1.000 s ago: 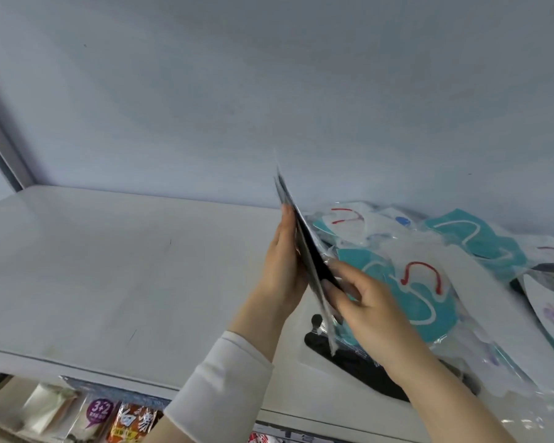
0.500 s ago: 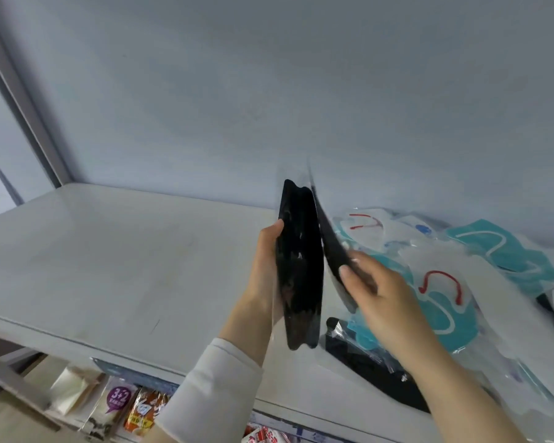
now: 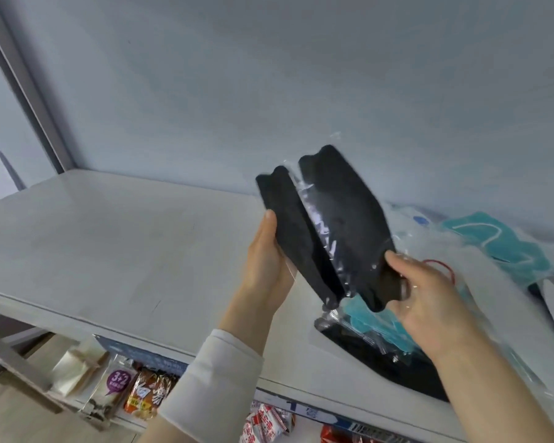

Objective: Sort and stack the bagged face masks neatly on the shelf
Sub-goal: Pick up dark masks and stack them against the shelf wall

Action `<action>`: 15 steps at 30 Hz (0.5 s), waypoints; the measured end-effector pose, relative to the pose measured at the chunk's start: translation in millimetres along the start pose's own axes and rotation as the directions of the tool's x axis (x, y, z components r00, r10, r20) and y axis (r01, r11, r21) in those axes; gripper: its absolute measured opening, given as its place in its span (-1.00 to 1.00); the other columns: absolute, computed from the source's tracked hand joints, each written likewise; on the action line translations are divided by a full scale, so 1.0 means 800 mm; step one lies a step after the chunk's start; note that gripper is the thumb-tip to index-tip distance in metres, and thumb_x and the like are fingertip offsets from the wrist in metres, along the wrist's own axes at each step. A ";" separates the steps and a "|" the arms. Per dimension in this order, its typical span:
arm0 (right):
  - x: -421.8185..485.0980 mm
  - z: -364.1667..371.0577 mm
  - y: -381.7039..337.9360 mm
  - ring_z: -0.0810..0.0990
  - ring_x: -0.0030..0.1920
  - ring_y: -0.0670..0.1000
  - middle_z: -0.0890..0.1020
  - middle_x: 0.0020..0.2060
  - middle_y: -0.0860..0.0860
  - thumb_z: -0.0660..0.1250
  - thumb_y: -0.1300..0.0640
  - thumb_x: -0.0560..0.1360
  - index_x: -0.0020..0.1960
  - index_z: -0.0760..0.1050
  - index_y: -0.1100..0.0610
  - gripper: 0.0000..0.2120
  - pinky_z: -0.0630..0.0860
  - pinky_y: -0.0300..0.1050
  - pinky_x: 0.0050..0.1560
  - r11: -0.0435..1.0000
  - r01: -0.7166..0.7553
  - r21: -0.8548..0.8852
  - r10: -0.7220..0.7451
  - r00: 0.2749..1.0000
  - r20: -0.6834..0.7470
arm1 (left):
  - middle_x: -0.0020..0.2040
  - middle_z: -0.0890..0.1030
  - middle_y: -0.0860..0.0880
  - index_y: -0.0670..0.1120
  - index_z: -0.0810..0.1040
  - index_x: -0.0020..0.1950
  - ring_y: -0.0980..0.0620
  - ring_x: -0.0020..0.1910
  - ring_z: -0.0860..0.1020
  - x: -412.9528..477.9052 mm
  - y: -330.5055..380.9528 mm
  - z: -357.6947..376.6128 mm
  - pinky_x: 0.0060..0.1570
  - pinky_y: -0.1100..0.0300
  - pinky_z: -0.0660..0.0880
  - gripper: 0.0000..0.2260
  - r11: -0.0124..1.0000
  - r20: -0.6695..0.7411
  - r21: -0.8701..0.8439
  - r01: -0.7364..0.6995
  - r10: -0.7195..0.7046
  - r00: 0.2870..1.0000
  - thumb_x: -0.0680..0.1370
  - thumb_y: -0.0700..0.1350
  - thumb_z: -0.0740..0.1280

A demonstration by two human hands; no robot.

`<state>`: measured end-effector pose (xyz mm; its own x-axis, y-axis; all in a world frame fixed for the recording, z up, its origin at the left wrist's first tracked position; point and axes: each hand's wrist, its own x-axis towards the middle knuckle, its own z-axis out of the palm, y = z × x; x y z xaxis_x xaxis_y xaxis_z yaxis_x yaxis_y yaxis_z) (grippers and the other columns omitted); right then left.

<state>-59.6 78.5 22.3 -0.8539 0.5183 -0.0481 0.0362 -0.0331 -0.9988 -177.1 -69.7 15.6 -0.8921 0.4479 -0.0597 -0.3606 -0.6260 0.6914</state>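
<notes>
I hold two bagged black face masks above the white shelf [image 3: 109, 238]. My left hand [image 3: 266, 266] grips the left black mask [image 3: 288, 225] from behind, thumb on its near edge. The right black mask [image 3: 343, 225] in its clear bag is pinched at its lower end by my right hand [image 3: 429, 302]. The two masks fan apart at the top and meet near the bottom. A loose pile of bagged masks [image 3: 499, 251], teal, white and black, lies on the shelf's right part, with another black bagged mask [image 3: 387, 366] flat near the front edge.
The grey back wall [image 3: 269, 91] rises behind the shelf, with a metal upright [image 3: 29, 91] at the left. Below the shelf's front edge, snack packets [image 3: 119, 388] sit on a lower shelf.
Both hands turned the two black masks from edge-on to face me and spread them apart at the top. The view shifted left and lower.
</notes>
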 end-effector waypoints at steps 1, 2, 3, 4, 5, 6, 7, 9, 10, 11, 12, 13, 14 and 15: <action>0.004 0.005 0.006 0.61 -0.25 -0.33 0.66 -0.32 -0.26 0.25 0.27 0.54 -0.06 0.52 0.05 -0.85 0.48 -0.33 -0.07 0.997 -0.006 0.077 0.002 0.999 0.052 | 0.30 0.53 -0.16 -0.15 0.42 0.38 -0.12 0.26 0.52 -0.003 -0.004 0.009 0.28 -0.01 0.44 -0.54 1.000 0.023 0.021 0.008 -0.008 1.000 0.63 0.11 0.04; 0.004 0.009 0.011 0.64 -0.10 -0.22 0.69 -0.19 -0.18 0.30 0.16 0.52 -0.02 0.55 0.07 -0.92 0.51 -0.18 0.04 0.997 -0.044 0.057 0.041 0.997 0.062 | 0.28 0.54 -0.16 -0.14 0.43 0.37 -0.12 0.26 0.52 -0.008 -0.006 0.017 0.28 -0.02 0.44 -0.50 0.999 0.036 0.047 0.009 -0.011 0.999 0.60 0.15 0.06; 0.000 0.016 0.012 0.63 0.05 -0.06 0.68 -0.04 -0.08 0.34 0.04 0.49 0.05 0.56 0.08 -0.82 0.51 0.01 0.14 0.999 -0.041 -0.007 0.041 0.997 0.064 | 0.27 0.55 -0.16 -0.14 0.42 0.37 -0.12 0.26 0.52 -0.012 -0.010 0.023 0.27 -0.02 0.45 -0.48 0.998 0.050 0.061 0.007 -0.011 0.999 0.56 0.17 0.11; -0.003 0.015 0.016 0.59 0.11 0.06 0.65 0.04 0.02 0.35 -0.05 0.45 0.08 0.56 0.10 -0.71 0.48 0.14 0.19 0.996 -0.002 -0.094 0.003 1.000 0.015 | 0.27 0.55 -0.16 -0.16 0.41 0.38 -0.13 0.25 0.53 -0.016 -0.016 0.027 0.25 -0.03 0.46 -0.48 0.997 0.067 0.075 -0.006 0.001 0.998 0.53 0.14 0.17; -0.007 0.017 0.016 0.58 0.11 0.13 0.63 0.04 0.10 0.35 -0.08 0.43 0.08 0.55 0.13 -0.66 0.47 0.19 0.20 0.987 0.037 -0.155 -0.036 0.999 0.005 | 0.27 0.55 -0.17 -0.17 0.41 0.37 -0.13 0.24 0.54 -0.019 -0.022 0.027 0.24 -0.04 0.48 -0.52 0.995 0.085 0.096 -0.028 0.020 0.996 0.53 0.06 0.23; -0.008 0.015 0.018 0.58 0.10 0.13 0.64 0.03 0.12 0.35 -0.05 0.45 0.09 0.56 0.16 -0.66 0.47 0.16 0.21 0.977 0.071 -0.203 -0.072 0.997 0.006 | 0.25 0.56 -0.18 -0.17 0.41 0.36 -0.13 0.22 0.55 -0.022 -0.027 0.027 0.22 -0.05 0.49 -0.60 0.991 0.082 0.126 -0.053 0.043 0.996 0.55 -0.05 0.25; -0.012 0.014 0.016 0.58 0.11 0.06 0.65 0.03 0.05 0.36 0.01 0.47 0.12 0.57 0.13 -0.71 0.48 0.05 0.21 0.972 0.095 -0.214 -0.091 0.995 0.027 | 0.23 0.57 -0.19 -0.18 0.42 0.34 -0.15 0.19 0.57 -0.024 -0.030 0.025 0.19 -0.06 0.51 -0.67 0.986 0.061 0.148 -0.072 0.064 0.996 0.58 -0.17 0.24; -0.020 0.008 0.013 0.56 0.06 -0.13 0.60 0.01 -0.16 0.37 0.10 0.48 0.18 0.51 -0.03 -0.72 0.47 -0.20 0.13 0.949 0.141 -0.280 -0.125 0.989 0.074 | 0.15 0.59 -0.21 -0.20 0.44 0.31 -0.15 0.10 0.60 -0.026 -0.028 0.018 0.13 -0.06 0.54 -0.71 0.981 0.009 0.174 -0.090 0.090 0.996 0.59 -0.32 0.19; -0.025 0.001 0.014 0.55 0.01 -0.18 0.59 -0.01 -0.21 0.38 0.12 0.47 0.16 0.48 -0.09 -0.71 0.46 -0.31 0.07 0.923 0.183 -0.338 -0.164 0.983 0.086 | 0.11 0.61 -0.20 -0.20 0.45 0.30 -0.14 0.05 0.61 -0.025 -0.024 0.011 0.10 -0.04 0.56 -0.71 0.980 -0.014 0.173 -0.101 0.105 0.994 0.59 -0.34 0.18; -0.029 -0.009 0.020 0.55 -0.04 -0.21 0.59 -0.03 -0.22 0.40 0.13 0.45 0.11 0.48 -0.11 -0.72 0.45 -0.41 -0.01 0.881 0.241 -0.407 -0.226 0.970 0.086 | 0.07 0.62 -0.18 -0.19 0.45 0.29 -0.12 0.02 0.61 -0.025 -0.018 0.004 0.09 -0.02 0.57 -0.71 0.978 -0.039 0.169 -0.119 0.127 0.991 0.59 -0.34 0.17; -0.034 -0.019 0.023 0.54 -0.07 -0.24 0.60 -0.06 -0.23 0.43 0.14 0.41 0.03 0.50 -0.11 -0.74 0.43 -0.47 -0.09 0.832 0.288 -0.474 -0.281 0.956 0.088 | 0.04 0.62 -0.17 -0.18 0.46 0.27 -0.11 0.00 0.62 -0.025 -0.011 -0.005 0.08 -0.02 0.57 -0.72 0.977 -0.061 0.160 -0.139 0.150 0.987 0.59 -0.34 0.17; -0.039 -0.029 0.025 0.53 -0.10 -0.24 0.60 -0.10 -0.23 0.47 0.13 0.37 -0.05 0.51 -0.12 -0.76 0.39 -0.49 -0.14 0.763 0.330 -0.557 -0.326 0.939 0.110 | 0.01 0.63 -0.15 -0.17 0.47 0.26 -0.10 -0.02 0.62 -0.024 -0.005 -0.014 0.08 -0.01 0.57 -0.72 0.977 -0.084 0.145 -0.158 0.172 0.982 0.59 -0.35 0.16; -0.046 -0.039 0.027 0.51 -0.11 -0.24 0.57 -0.15 -0.24 0.50 0.10 0.33 -0.11 0.52 -0.13 -0.78 0.38 -0.46 -0.16 0.677 0.364 -0.639 -0.340 0.925 0.167 | -0.01 0.64 -0.14 -0.16 0.47 0.26 -0.09 -0.04 0.62 -0.024 0.000 -0.023 0.07 -0.01 0.57 -0.72 0.977 -0.108 0.127 -0.173 0.187 0.976 0.59 -0.35 0.15; -0.052 -0.047 0.030 0.48 -0.12 -0.23 0.53 -0.19 -0.26 0.52 0.05 0.29 -0.14 0.55 -0.13 -0.79 0.36 -0.42 -0.15 0.576 0.394 -0.716 -0.324 0.915 0.243 | -0.03 0.64 -0.13 -0.16 0.46 0.27 -0.08 -0.05 0.62 -0.026 0.004 -0.030 0.06 0.00 0.58 -0.71 0.976 -0.128 0.113 -0.184 0.198 0.972 0.59 -0.35 0.15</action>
<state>-3.8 88.7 -0.2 -0.9187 0.2771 0.2814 0.0563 0.7972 -0.6011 -166.2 -96.3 1.8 -0.9731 0.2299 -0.0130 -0.1570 -0.6215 0.7675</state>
